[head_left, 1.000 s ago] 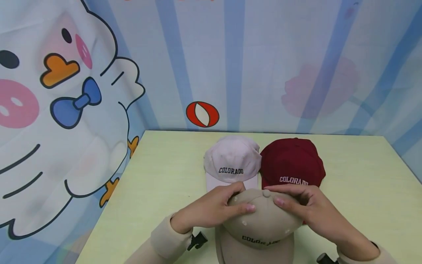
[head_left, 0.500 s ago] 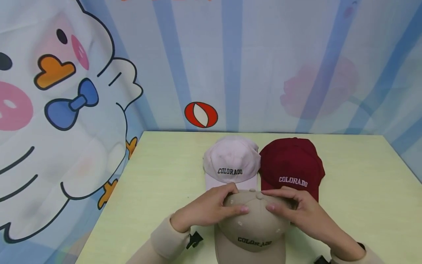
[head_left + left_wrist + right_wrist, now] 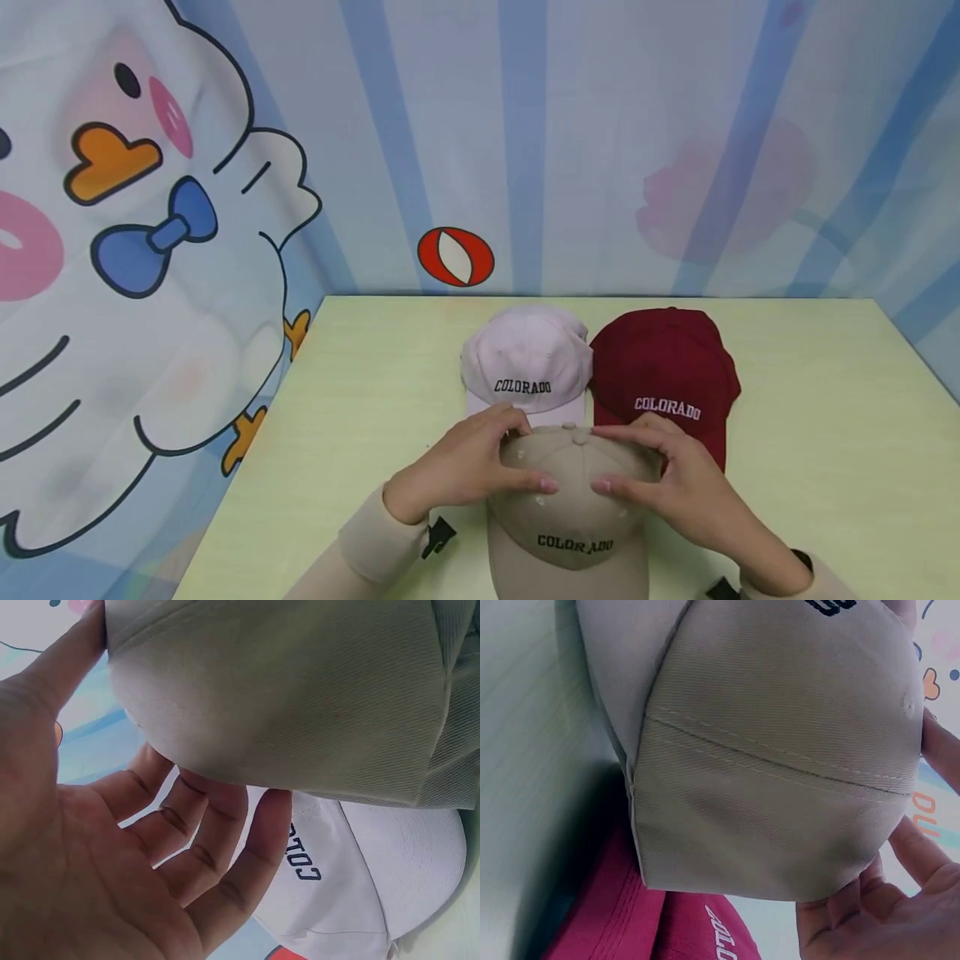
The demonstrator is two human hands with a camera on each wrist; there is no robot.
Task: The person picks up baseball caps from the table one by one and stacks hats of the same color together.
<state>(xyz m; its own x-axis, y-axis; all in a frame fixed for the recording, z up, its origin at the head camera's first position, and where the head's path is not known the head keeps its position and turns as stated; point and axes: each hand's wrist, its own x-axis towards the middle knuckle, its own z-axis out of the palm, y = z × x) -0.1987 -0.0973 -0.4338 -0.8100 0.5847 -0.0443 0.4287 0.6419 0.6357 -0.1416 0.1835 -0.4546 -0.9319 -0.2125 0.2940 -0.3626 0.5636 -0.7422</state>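
Observation:
A beige baseball cap with dark COLORADO lettering is at the table's front, its brim facing me. My left hand grips the left of its crown, thumb in front and fingers behind. On the other side my right hand holds the crown the same way. A second beige button shows just behind the top one, so another cap may be nested there. In the left wrist view, the fingertips touch the crown's underside edge. Behind stand a pale pink cap and a dark red cap, their brims partly hidden.
The pale yellow table ends at a printed cloth backdrop with a cartoon bird on the left. Both back caps stand side by side, touching or nearly so. Black wrist mounts hang under both sleeves.
Both hands have shifted the beige cap a little to the left, showing more of the dark red cap. The thumbs sit slightly lower on the crown. The back caps stay put.

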